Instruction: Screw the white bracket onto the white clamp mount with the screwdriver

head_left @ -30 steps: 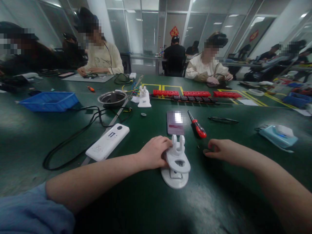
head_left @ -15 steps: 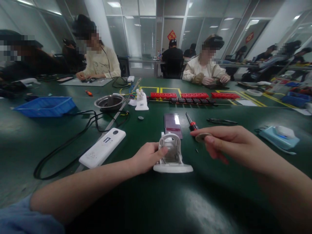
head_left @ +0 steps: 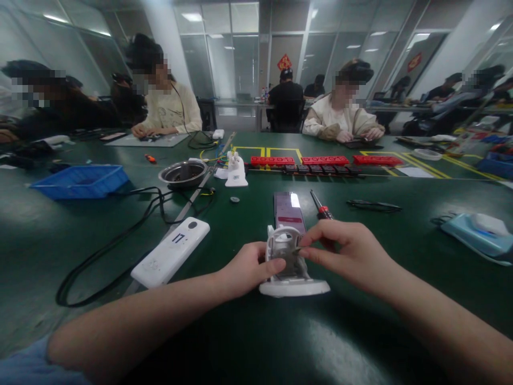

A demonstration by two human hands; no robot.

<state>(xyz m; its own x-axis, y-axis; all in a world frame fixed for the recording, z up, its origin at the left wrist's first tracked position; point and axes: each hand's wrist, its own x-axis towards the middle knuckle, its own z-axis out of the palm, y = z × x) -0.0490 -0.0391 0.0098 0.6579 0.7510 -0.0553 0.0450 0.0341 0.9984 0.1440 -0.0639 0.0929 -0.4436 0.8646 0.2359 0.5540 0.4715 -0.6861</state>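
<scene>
My left hand (head_left: 254,267) is closed around the left side of a white plastic housing (head_left: 294,287), its thumb lying over the inner face. The housing is a hollow shell with an arched top and a wide curved base, tilted so that its inside shows. My right hand (head_left: 340,248) pinches a thin round grey-brown disc (head_left: 297,249) against the housing's right inner side. Most of the disc is hard to make out there. Just beyond the housing lies a phone (head_left: 289,206) with its screen lit. A red-and-black screwdriver (head_left: 323,209) rests behind my right hand.
A white power bank (head_left: 172,254) and black cable lie left. Farther back are a blue tray (head_left: 80,182), a metal bowl (head_left: 182,174), a white plastic part (head_left: 236,171) and red strips (head_left: 324,160). Tweezers (head_left: 374,205) and a light-blue device (head_left: 476,235) lie right. Co-workers sit opposite.
My right hand has moved left, bringing the disc from above the table to the inside of the housing. My left hand keeps its hold. The view has shifted slightly.
</scene>
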